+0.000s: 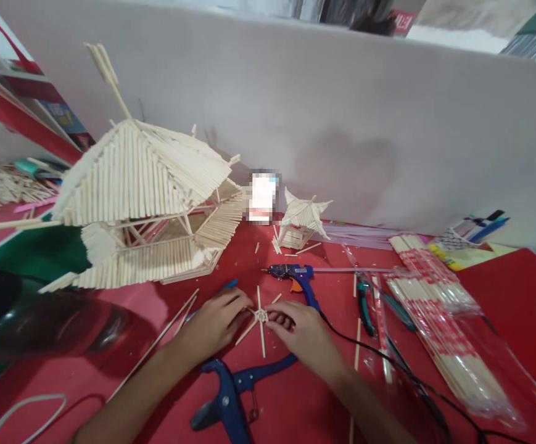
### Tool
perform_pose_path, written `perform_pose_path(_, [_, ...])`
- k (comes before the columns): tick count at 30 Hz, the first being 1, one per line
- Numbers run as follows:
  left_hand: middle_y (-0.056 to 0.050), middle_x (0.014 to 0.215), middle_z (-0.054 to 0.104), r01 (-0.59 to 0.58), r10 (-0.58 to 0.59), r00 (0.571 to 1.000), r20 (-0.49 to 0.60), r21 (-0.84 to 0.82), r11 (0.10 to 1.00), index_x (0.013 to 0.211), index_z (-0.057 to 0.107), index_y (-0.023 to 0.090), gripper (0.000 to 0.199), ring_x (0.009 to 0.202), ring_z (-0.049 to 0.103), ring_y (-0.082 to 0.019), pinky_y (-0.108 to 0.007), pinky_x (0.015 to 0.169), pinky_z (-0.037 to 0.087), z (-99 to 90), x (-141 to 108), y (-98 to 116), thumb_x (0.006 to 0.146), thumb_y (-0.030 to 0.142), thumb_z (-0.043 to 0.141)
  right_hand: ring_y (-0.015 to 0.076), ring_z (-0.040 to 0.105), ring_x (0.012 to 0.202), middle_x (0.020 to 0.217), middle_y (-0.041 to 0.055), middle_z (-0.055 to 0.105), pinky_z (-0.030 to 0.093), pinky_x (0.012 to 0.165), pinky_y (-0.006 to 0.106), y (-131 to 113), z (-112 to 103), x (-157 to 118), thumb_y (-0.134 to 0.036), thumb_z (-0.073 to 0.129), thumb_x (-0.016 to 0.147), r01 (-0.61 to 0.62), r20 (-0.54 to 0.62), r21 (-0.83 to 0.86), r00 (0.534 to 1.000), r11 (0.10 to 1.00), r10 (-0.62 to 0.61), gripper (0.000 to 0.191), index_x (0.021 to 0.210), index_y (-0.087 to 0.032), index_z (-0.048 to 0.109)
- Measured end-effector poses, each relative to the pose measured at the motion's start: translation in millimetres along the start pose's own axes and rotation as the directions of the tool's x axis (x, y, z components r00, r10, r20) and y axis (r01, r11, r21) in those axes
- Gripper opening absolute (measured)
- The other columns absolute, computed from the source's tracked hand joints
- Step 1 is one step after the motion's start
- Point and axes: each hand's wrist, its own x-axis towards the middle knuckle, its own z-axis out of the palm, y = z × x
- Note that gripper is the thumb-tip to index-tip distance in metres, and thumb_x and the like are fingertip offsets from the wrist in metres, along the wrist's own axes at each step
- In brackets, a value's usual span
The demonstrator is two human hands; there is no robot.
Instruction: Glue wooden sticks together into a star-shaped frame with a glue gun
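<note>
A small star-shaped frame of wooden sticks (263,339) lies low over the red tabletop, its sticks radiating from a little ring at the centre. My left hand (224,314) pinches it from the left, thumb and fingers closed near the ring. From the right, my right hand (302,333) grips it with curled fingers, partly hiding a stick's end. Just beyond the hands lies a blue hot glue gun (301,275) with an orange trigger and a glue stick in its back. Nearer to me, a blue-handled cutter (226,394) lies beneath my forearms.
A large stick-built pavilion model (147,185) stands at left, a smaller one (305,216) behind the glue gun. Plastic-wrapped stick bundles (448,333) and green-handled pliers (366,305) lie right. A dark bottle (64,320) is at left; the glue gun's black cord (364,345) runs right.
</note>
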Motion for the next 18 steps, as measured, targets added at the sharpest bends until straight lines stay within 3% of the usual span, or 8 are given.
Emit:
perform_pose_path(12, [-0.005,0.101,0.066,-0.045,0.045,0.999,-0.014,0.027,0.999,0.102,0.062,0.02,0.016,0.092,0.063,-0.019,-0.03,0.086,0.05,0.4,-0.2,1.5,0.1,0.017,0.047,0.0122,0.063,0.064,0.074,-0.0016,0.071,0.047,0.059,0.021,-8.7,1.1,1.8,-0.015,0.068,0.082,-0.066,-0.002,0.06,0.998,0.996,0.067,0.011,0.09,-0.021,0.072])
perform_pose_path(18, [-0.006,0.102,0.066,-0.061,0.061,0.998,-0.015,0.013,0.998,0.103,0.062,0.02,0.018,0.093,0.062,-0.019,-0.031,0.087,0.05,-2.4,0.0,4.0,0.1,0.016,0.045,0.0131,0.063,0.065,0.074,-0.0009,0.07,0.047,0.058,0.022,-10.0,1.7,2.5,-0.011,0.063,0.082,-0.047,-0.027,0.021,0.999,0.999,0.047,0.015,0.09,-0.021,0.071])
